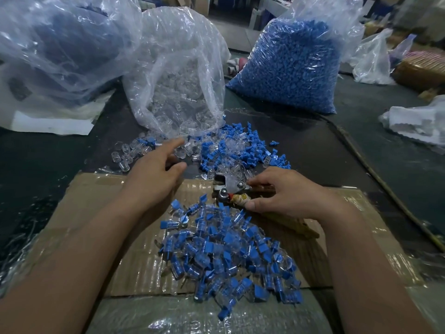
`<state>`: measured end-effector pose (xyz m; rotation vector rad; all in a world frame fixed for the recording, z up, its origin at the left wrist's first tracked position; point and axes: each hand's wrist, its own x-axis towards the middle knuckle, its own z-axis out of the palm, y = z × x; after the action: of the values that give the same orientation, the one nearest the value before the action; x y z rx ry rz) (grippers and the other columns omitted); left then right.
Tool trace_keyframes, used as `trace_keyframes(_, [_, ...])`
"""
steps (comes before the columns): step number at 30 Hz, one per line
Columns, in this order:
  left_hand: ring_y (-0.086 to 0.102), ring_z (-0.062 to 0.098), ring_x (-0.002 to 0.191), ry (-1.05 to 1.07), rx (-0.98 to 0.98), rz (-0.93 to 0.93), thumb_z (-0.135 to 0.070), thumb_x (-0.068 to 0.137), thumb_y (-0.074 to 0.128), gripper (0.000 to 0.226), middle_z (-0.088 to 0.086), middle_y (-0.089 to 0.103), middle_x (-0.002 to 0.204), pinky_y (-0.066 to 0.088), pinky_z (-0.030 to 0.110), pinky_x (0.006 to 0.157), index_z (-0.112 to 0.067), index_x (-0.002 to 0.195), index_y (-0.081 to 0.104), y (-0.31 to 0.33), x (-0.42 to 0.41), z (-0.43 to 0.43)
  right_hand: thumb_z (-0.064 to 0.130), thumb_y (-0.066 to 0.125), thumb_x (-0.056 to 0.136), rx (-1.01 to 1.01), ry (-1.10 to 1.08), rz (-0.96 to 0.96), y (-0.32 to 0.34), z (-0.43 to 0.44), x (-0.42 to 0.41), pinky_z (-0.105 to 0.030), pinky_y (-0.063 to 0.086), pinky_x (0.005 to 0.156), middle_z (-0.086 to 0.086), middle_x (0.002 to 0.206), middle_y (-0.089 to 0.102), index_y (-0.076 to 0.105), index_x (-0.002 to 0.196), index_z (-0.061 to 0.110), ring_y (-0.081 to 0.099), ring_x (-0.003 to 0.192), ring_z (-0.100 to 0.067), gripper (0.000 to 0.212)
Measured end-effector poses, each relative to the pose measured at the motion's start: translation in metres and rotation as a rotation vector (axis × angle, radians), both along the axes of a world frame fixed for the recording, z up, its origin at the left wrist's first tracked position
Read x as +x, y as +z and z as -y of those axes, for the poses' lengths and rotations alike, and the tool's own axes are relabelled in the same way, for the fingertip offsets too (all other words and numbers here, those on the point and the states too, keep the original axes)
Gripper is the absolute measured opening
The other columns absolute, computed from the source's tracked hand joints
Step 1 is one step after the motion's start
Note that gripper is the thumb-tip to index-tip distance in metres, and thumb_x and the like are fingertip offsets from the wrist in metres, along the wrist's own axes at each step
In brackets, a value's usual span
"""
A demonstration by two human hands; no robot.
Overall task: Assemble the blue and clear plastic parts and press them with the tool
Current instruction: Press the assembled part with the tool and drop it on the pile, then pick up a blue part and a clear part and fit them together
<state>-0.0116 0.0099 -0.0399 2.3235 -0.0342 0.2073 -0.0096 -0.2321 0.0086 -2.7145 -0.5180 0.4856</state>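
Loose blue parts (243, 150) and clear parts (125, 153) lie scattered on the dark table, just beyond a taped cardboard sheet (101, 213). A heap of joined blue-and-clear pieces (231, 251) covers the middle of the cardboard. The metal press tool (228, 186) lies at the cardboard's far edge, jaws pointing left. My right hand (284, 194) holds the tool at its wrapped handle, fingers curled round it. My left hand (156, 172) hovers over the loose clear parts with its fingers stretched forward and nothing visible in it.
An open clear bag of clear parts (178, 88) lies behind the loose pile. A full bag of blue parts (296, 63) stands back right. A large crumpled bag (55, 44) fills the back left; white plastic (419, 121) lies at the right.
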Motion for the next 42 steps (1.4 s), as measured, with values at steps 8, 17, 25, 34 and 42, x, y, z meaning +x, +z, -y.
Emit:
trace_keyframes(8, [0.051, 0.013, 0.111, -0.005, -0.039, -0.074, -0.015, 0.093, 0.052, 0.036, 0.000, 0.056, 0.129, 0.034, 0.026, 0.090, -0.017, 0.129, 0.054, 0.000, 0.006, 0.000, 0.054, 0.062, 0.076, -0.015, -0.016, 0.002, 0.000, -0.001, 0.000, -0.023, 0.035, 0.080, 0.016, 0.101, 0.043, 0.051, 0.127, 0.028, 0.044, 0.098, -0.005, 0.058])
trace_keyframes(17, [0.057, -0.008, 0.049, 0.221, -0.431, 0.082, -0.008, 0.074, 0.073, 0.018, -0.013, 0.062, 0.058, 0.040, 0.002, 0.047, -0.024, 0.067, 0.067, 0.012, -0.006, 0.006, 0.056, 0.062, 0.075, 0.009, -0.016, -0.017, 0.001, 0.000, -0.001, -0.020, 0.037, 0.078, 0.019, 0.099, 0.045, 0.053, 0.125, 0.028, 0.045, 0.094, -0.002, 0.058])
trace_keyframes(25, [0.063, 0.006, 0.053, 0.031, -0.730, -0.115, 0.008, 0.079, 0.060, 0.022, 0.006, 0.064, 0.070, 0.049, 0.017, 0.044, -0.013, 0.081, 0.065, 0.025, -0.019, 0.014, 0.032, 0.060, 0.088, 0.222, -0.249, 0.354, -0.007, -0.001, 0.011, -0.017, 0.037, 0.060, 0.021, 0.074, 0.055, 0.067, 0.087, 0.026, 0.051, 0.070, 0.003, 0.009])
trace_keyframes(34, [0.064, 0.005, 0.058, -0.027, -0.799, -0.137, 0.003, 0.077, 0.062, 0.019, -0.002, 0.068, 0.062, 0.051, 0.017, 0.048, -0.015, 0.075, 0.068, 0.025, -0.026, 0.018, 0.022, 0.056, 0.091, 0.057, -0.281, 0.485, -0.029, -0.012, 0.034, -0.029, 0.040, 0.078, 0.000, 0.109, 0.056, 0.060, 0.121, 0.026, 0.052, 0.102, -0.018, 0.031])
trace_keyframes(42, [0.068, 0.014, 0.062, -0.074, -0.852, -0.232, -0.003, 0.071, 0.063, 0.010, 0.005, 0.069, 0.065, 0.054, 0.021, 0.050, -0.009, 0.077, 0.068, 0.027, -0.028, 0.020, 0.020, 0.058, 0.090, 0.075, -0.289, 0.477, -0.032, -0.013, 0.038, -0.026, 0.037, 0.074, 0.001, 0.102, 0.056, 0.067, 0.110, 0.022, 0.052, 0.097, -0.018, 0.023])
